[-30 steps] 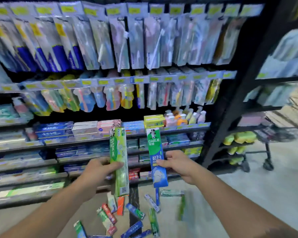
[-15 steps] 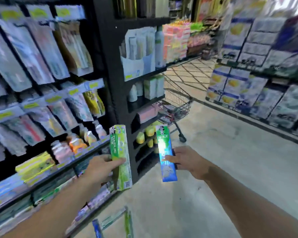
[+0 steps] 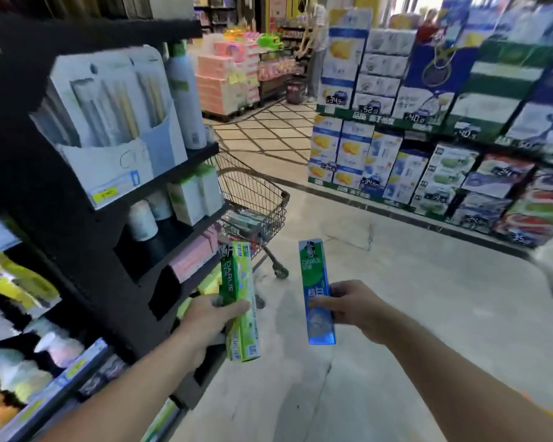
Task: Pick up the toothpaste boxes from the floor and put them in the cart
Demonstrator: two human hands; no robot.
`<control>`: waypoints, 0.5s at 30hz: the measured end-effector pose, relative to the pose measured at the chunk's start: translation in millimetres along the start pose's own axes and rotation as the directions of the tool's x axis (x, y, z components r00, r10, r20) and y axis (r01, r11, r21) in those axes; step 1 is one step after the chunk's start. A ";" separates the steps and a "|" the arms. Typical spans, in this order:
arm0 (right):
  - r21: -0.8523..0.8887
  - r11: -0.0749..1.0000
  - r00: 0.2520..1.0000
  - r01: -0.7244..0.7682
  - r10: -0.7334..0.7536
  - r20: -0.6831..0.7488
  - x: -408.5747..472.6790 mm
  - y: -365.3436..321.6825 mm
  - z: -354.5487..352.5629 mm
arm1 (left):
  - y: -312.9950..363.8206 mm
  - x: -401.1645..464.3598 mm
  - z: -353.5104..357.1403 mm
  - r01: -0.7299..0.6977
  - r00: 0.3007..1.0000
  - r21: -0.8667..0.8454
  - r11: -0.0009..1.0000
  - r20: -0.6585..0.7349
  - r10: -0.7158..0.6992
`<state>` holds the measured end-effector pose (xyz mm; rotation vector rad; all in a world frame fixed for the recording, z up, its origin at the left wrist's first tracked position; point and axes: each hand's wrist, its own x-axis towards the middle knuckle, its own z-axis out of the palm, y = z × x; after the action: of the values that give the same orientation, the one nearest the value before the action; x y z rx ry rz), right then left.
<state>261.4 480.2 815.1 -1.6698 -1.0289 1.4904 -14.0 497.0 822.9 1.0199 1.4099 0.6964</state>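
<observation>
Now I count two toothpaste boxes in my hands, one apiece. My left hand [image 3: 209,317] grips the green box [image 3: 238,301] around its middle, thumb across the front, the box upright and tilted slightly. My right hand [image 3: 353,306] pinches the blue-and-green box [image 3: 316,295] at mid-length, fingers curled over its front, the box upright too. The two boxes are near each other but apart, both above the floor [image 3: 396,314]. One wire cart [image 3: 262,199] stands ahead of the green box, half hidden behind the end of the black shelf unit [image 3: 115,224]; inside it I can make out some packages, too blurred to count. Across the aisle, stacked cartons with price tags [image 3: 428,154] fill the right side, and one person [image 3: 316,43] stands far down the aisle. Compared with half a second ago, my view has swung further right: the hanging toothbrush packs have gone from sight, the cart appears larger and closer, and the boxes scattered on the floor no longer show. My hold on both boxes is unchanged.
</observation>
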 end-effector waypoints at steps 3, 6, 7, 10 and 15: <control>0.029 1.000 0.999 0.003 -0.002 -0.055 36.5 -23.7 -17.3 | 30.5 53.0 13.1 0.011 0.998 0.027 1.000 0.062 -0.013; 0.060 0.998 0.996 -0.004 0.009 -0.084 67.5 -37.5 -35.7 | 54.8 100.1 28.5 0.028 0.996 0.046 0.999 0.086 -0.032; 0.057 0.998 0.996 -0.010 0.015 -0.085 77.7 -39.6 -43.1 | 61.0 116.3 33.8 0.032 0.995 0.048 0.998 0.094 -0.036; 0.051 0.999 0.995 -0.012 0.017 -0.103 114.7 -46.5 -70.8 | 81.7 164.9 55.9 0.005 0.994 0.049 0.999 0.107 -0.010; 0.055 0.998 0.992 -0.018 0.025 -0.121 188.6 -60.1 -131.1 | 116.3 246.3 100.5 0.033 0.992 0.076 0.997 0.120 -0.042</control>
<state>391.2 678.1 796.2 -1.7160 -0.9006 1.3986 126.3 750.2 801.3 1.0727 1.3532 0.5486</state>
